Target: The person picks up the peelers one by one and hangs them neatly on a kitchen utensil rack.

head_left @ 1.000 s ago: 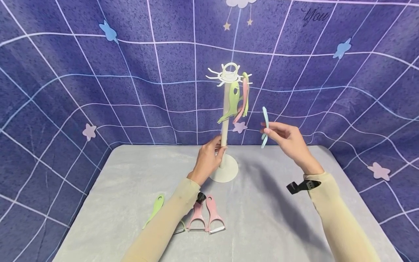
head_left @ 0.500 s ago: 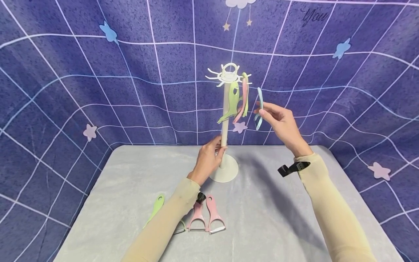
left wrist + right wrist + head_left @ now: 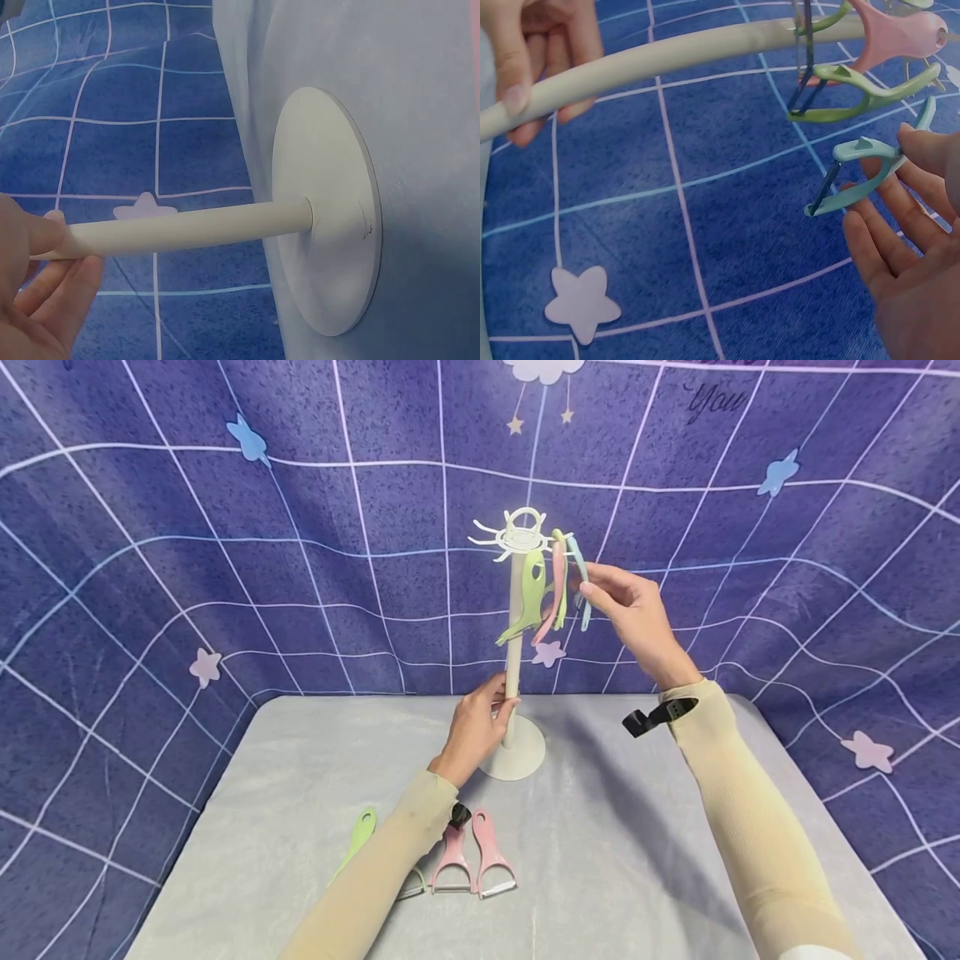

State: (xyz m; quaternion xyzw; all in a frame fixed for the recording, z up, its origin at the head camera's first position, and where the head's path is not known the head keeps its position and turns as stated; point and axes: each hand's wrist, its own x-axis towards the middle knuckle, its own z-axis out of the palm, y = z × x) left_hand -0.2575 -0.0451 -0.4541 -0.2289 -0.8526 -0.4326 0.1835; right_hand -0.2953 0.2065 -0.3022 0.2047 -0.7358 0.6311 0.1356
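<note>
Head: left forearm [image 3: 375, 868] stretched over the tabletop [image 3: 615, 877], left hand [image 3: 474, 724] gripping a white stand [image 3: 513, 664] near the far edge; right hand [image 3: 633, 617] raised, pinching a blue peeler [image 3: 578, 557] beside the stand's hooks.

Left wrist: fingers [image 3: 73, 300] curl round the post above the round base [image 3: 319, 270].

Right wrist: thumb [image 3: 926, 150] on the peeler's handle.

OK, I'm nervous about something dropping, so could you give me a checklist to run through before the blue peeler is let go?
1. Stand steadied: ok, the left hand grips the pole.
2. Base flat on the table: ok.
3. Blue peeler under control: ok, pinched by the right hand.
4. Gap to the nearest hanging green peeler: ok, visible in the right wrist view.
5. Blue peeler's handle hole over a hook: cannot tell; its top is near the hooks, but the hole isn't visible.
</note>
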